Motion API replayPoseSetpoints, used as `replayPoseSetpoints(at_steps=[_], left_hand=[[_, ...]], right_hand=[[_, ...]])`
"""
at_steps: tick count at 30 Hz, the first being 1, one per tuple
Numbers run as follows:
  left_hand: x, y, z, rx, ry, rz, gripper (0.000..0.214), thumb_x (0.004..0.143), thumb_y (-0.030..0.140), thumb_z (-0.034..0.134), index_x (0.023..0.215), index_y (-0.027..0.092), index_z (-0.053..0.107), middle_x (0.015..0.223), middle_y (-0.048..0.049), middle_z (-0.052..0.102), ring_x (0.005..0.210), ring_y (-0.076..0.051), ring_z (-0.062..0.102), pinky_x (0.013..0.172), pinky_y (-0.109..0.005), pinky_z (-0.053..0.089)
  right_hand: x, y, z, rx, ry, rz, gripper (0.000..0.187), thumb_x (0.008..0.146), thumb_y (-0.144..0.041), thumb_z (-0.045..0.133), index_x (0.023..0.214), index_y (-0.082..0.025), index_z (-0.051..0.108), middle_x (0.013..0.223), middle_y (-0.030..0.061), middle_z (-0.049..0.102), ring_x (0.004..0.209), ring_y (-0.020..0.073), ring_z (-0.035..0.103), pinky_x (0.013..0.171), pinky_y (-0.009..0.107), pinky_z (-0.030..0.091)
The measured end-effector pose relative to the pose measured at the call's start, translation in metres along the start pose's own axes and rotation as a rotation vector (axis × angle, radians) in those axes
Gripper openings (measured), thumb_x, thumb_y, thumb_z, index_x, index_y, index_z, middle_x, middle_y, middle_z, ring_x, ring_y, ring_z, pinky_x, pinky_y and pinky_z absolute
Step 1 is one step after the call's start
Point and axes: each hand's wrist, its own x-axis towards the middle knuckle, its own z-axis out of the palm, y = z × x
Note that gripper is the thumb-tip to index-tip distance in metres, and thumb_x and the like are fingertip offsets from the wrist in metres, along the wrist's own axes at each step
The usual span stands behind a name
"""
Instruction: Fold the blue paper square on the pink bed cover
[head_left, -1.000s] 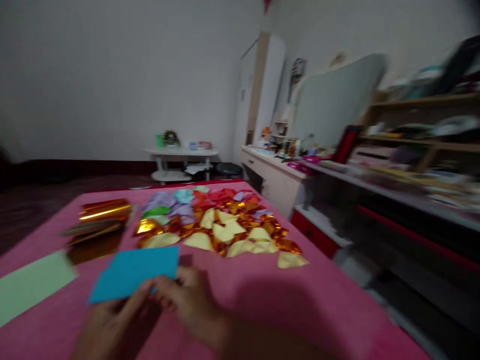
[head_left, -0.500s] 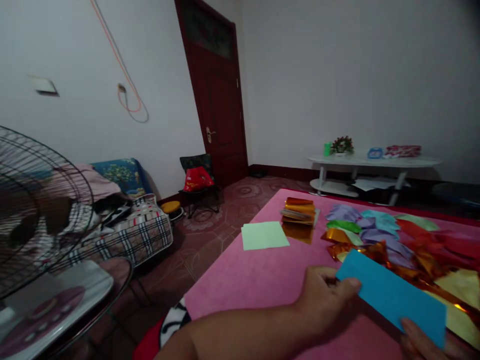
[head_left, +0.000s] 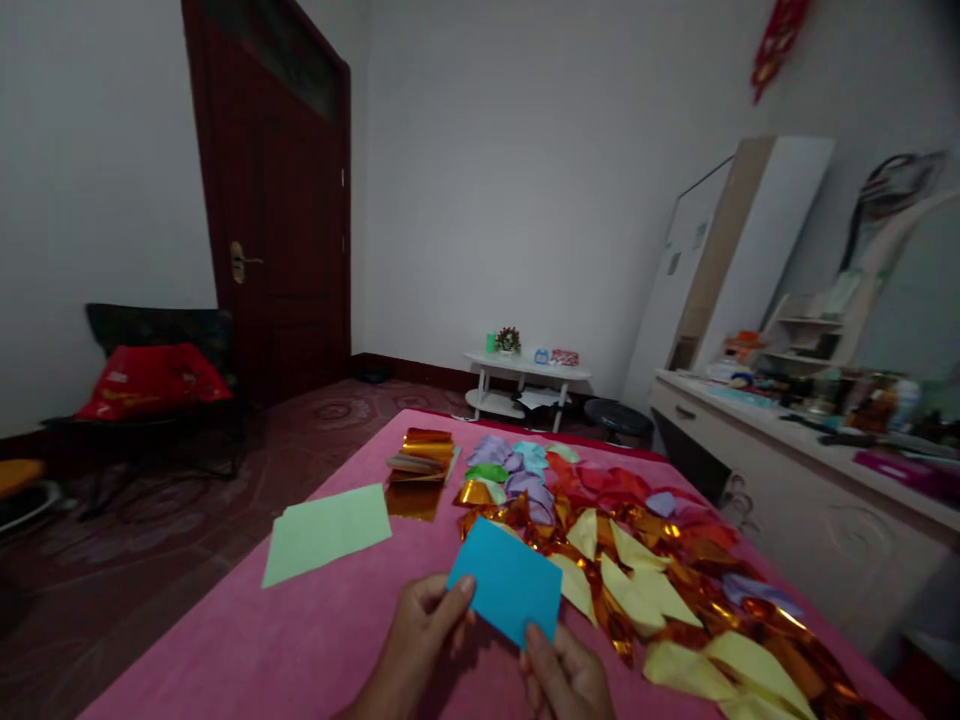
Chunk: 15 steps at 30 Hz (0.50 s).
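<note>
A flat sheet of blue paper is held tilted above the pink-covered table. My left hand pinches its left edge, thumb on top. At the lower right corner my right hand grips the same sheet between thumb and fingers. Pale green paper sheets lie flat to the left of my hands. Beyond them sits a pile of shiny gold foil sheets. Folded paper pieces in yellow, purple, red and gold foil spread over the right side.
Behind the table stands a white side table with a small flower pot. A dresser with many small items runs along the right. At left, a chair holds a red bag near the dark red door.
The view has swung to the right, bringing the dresser and cabinet into sight. Both hands still hold the blue paper, now nearer the middle of the view.
</note>
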Motion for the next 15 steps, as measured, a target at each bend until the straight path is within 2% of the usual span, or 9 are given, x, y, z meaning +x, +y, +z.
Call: replayPoseSetpoints(at_steps=[3, 7, 10, 15], left_hand=[[-0.001, 0.000, -0.002, 0.024, -0.037, -0.009, 0.050, 0.072, 0.058, 0.064, 0.051, 0.013, 0.051, 0.042, 0.0016, 0.044, 0.040, -0.008, 0.039, 0.044, -0.021, 0.029], [-0.001, 0.002, -0.004, 0.051, 0.011, 0.027, 0.053, 0.074, 0.060, 0.060, 0.050, 0.013, 0.052, 0.041, 0.0017, 0.042, 0.039, -0.008, 0.037, 0.043, -0.021, 0.028], [0.001, 0.002, -0.006, 0.105, 0.016, 0.045, 0.053, 0.074, 0.060, 0.059, 0.050, 0.013, 0.054, 0.039, 0.0022, 0.040, 0.037, -0.008, 0.035, 0.042, -0.021, 0.026], [0.003, 0.000, -0.011, 0.151, -0.001, 0.059, 0.053, 0.077, 0.058, 0.057, 0.051, 0.013, 0.055, 0.040, 0.0019, 0.041, 0.040, -0.008, 0.037, 0.044, -0.021, 0.027]], right_hand=[[0.002, 0.008, -0.002, 0.035, -0.034, -0.006, 0.061, 0.062, -0.077, 0.057, 0.056, -0.017, 0.050, 0.037, -0.0067, 0.036, 0.034, 0.0049, 0.028, 0.038, 0.019, 0.019], [0.005, 0.014, -0.004, 0.054, -0.092, 0.027, 0.061, 0.063, -0.076, 0.058, 0.057, -0.016, 0.050, 0.036, -0.0067, 0.036, 0.033, 0.0042, 0.027, 0.037, 0.018, 0.016], [0.006, 0.013, -0.004, 0.049, -0.094, 0.038, 0.060, 0.063, -0.076, 0.058, 0.056, -0.016, 0.050, 0.037, -0.0058, 0.038, 0.033, 0.0043, 0.029, 0.036, 0.018, 0.016], [0.005, 0.007, -0.005, 0.043, -0.073, -0.025, 0.058, 0.064, -0.074, 0.059, 0.055, -0.017, 0.051, 0.037, -0.0058, 0.037, 0.034, 0.0047, 0.028, 0.037, 0.018, 0.018]])
